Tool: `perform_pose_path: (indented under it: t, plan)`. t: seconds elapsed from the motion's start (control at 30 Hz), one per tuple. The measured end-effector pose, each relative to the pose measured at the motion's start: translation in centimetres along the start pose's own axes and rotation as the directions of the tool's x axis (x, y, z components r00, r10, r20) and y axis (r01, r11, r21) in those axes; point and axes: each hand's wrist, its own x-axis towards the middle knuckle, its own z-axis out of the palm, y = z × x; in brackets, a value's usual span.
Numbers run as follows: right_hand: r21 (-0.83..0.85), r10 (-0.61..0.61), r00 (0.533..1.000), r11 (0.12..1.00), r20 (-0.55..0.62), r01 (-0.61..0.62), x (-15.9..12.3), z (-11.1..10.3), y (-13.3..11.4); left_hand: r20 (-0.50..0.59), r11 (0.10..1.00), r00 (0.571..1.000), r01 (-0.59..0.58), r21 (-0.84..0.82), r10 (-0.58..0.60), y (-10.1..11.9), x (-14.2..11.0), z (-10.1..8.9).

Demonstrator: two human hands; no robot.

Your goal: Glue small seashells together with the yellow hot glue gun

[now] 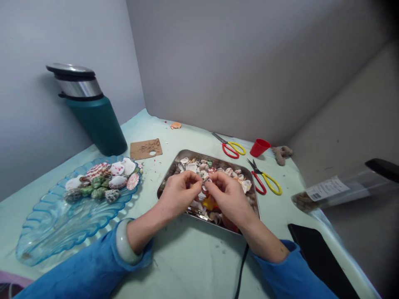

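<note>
Over a metal tray [174, 164] full of seashells, my two hands meet, thumbs and forefingers pinched close together. My left hand [181, 193] and my right hand [229, 197] both grip a small pale piece [205, 182] that looks like a small shell; the fingers cover most of it. Beneath the hands, the tray holds white, speckled and reddish shells [229, 171] and a yellow piece [210, 203]. To the left, a clear blue leaf-shaped dish [67, 224] bears larger white, green and spotted shells [98, 182] at its far end.
A teal bottle [96, 120] stands at the back left, near a brown cardboard piece [146, 148]. Two pairs of scissors [264, 178], a red cup [259, 147] and a clear container [330, 193] are on the right. A black flat object [318, 257] and a cable [241, 270] lie nearer.
</note>
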Motion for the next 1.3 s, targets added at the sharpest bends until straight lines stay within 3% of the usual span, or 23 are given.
perform_pose_path:
  t: [0.47,0.77,1.0,1.17,1.3]
  plan:
    - [0.075,0.030,0.999,0.997,-0.011,-0.029,-0.05,0.04,-0.29,-0.008,0.995,0.998,0.055,-0.088,-0.056,0.75,-0.05,0.06]
    - [0.030,0.009,1.000,1.000,-0.022,-0.008,0.02,0.00,-0.23,0.050,0.995,0.999,0.017,-0.094,-0.013,0.39,0.09,-0.28]
    - [0.026,0.014,1.000,1.000,-0.018,-0.013,0.01,-0.04,-0.19,-0.049,0.994,0.999,-0.007,-0.113,0.001,0.34,0.05,-0.03]
    - [0.015,-0.008,1.000,1.000,-0.020,0.009,-0.07,-0.08,-0.50,-0.014,0.989,1.000,-0.022,-0.148,0.020,0.24,0.15,-0.02]
    - [-0.015,-0.014,0.999,1.000,-0.033,0.013,-0.16,-0.02,-0.54,-0.022,0.997,0.999,-0.043,-0.058,0.041,0.50,-0.09,-0.19]
